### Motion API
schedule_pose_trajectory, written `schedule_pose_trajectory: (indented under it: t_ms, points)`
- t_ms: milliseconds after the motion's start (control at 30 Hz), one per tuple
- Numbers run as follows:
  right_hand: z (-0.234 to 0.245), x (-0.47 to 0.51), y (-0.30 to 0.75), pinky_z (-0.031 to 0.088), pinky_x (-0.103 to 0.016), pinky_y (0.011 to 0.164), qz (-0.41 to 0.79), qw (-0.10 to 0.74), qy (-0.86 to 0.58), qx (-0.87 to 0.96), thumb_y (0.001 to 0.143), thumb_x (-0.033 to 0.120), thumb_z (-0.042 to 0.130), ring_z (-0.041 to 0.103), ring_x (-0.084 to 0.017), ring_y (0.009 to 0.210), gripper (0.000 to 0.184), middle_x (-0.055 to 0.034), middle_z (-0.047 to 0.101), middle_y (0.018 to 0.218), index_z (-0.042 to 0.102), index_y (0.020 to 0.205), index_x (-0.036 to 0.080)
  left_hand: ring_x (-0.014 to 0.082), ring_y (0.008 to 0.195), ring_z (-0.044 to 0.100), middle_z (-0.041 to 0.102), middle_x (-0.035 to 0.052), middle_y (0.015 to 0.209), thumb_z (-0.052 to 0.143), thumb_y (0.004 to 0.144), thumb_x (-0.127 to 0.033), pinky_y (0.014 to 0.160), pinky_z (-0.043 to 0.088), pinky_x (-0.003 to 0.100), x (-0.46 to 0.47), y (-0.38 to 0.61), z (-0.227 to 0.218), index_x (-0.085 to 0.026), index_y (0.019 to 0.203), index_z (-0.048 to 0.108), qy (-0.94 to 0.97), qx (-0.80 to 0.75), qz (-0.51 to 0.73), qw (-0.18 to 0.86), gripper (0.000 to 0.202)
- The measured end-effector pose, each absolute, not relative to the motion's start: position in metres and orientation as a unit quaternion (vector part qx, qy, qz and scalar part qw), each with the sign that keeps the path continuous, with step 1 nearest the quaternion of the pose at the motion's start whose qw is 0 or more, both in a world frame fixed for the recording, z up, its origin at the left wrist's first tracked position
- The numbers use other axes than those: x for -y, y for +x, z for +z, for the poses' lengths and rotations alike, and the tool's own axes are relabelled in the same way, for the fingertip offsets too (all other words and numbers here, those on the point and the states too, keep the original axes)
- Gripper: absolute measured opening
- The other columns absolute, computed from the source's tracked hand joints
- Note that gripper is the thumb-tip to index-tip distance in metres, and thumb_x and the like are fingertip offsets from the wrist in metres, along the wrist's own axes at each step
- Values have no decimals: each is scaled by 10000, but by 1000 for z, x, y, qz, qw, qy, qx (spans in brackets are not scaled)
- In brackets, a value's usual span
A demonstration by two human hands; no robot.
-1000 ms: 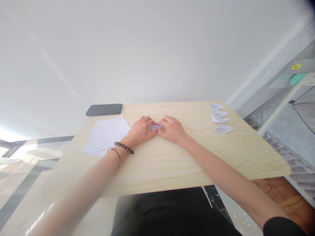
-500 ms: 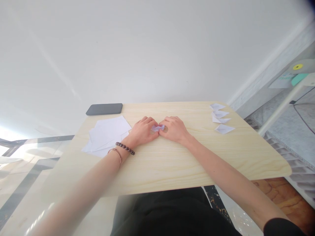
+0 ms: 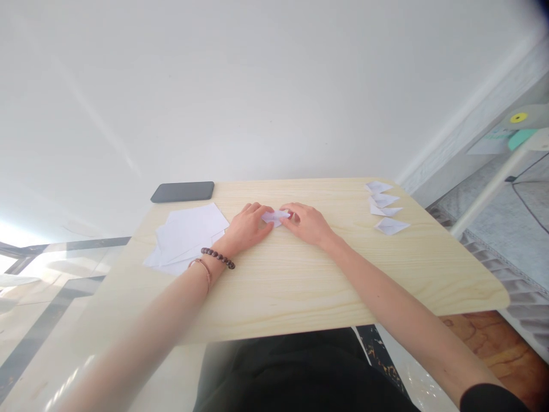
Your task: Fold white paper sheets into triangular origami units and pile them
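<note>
A small folded white paper (image 3: 275, 217) lies between my two hands at the middle of the wooden table. My left hand (image 3: 247, 228) grips its left end between thumb and fingers. On its right end, the thumb and fingertips of my right hand (image 3: 307, 223) are closed too. The fingers cover both ends of the paper, so its full shape is partly hidden. A beaded bracelet (image 3: 218, 257) and a thin bangle are on my left wrist. Beside my left hand lies a stack of white paper sheets (image 3: 193, 229), partly beneath that wrist.
Several folded paper pieces (image 3: 392, 225) stand in a column near the right edge of the table (image 3: 300, 292). At the far left corner lies a dark phone (image 3: 182, 191). A white wall (image 3: 274, 91) rises behind the table.
My hands have moved slightly apart, so more of the folded paper shows between them. It now looks flatter and wider, and both hands still hold it.
</note>
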State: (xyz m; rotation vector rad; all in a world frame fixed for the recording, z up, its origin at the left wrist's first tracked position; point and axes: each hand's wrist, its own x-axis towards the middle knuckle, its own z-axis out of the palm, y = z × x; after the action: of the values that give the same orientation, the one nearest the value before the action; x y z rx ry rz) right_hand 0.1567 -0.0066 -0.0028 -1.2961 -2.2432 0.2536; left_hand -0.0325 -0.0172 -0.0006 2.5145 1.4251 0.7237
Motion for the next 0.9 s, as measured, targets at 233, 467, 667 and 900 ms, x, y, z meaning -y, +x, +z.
schedule_pose_trajectory:
  t_ms: [233,467,667,900]
  points:
    - [-6,0,165,383,-239,618,159,310,-506,789,754,459,511,539,-119,643,296,-11,632,730,627,823,196,156,808,554,614,23,922,522,764,-340,750,440,285,10,-39,0,-195,1018,531,786,-523,290,161,292]
    - [-7,-3,169,399,-237,653,181,364,-487,773,804,398,455,552,-122,693,286,-23,644,785,652,809,191,139,749,583,662,10,895,462,808,-349,728,454,259,8,-44,2,-210,880,643,764,-518,338,183,239]
    - [-8,-4,167,387,-230,649,143,356,-463,799,829,323,435,534,-112,670,271,-16,628,743,660,758,189,147,777,591,665,14,898,476,798,-356,717,464,255,7,-43,0,-210,849,663,768,-504,344,196,243]
    - [-6,-4,166,396,-227,626,133,363,-489,782,801,321,473,531,-104,632,235,-14,640,737,666,763,193,120,628,578,658,10,770,492,779,-413,655,468,249,9,-40,0,-194,889,603,756,-516,342,215,269]
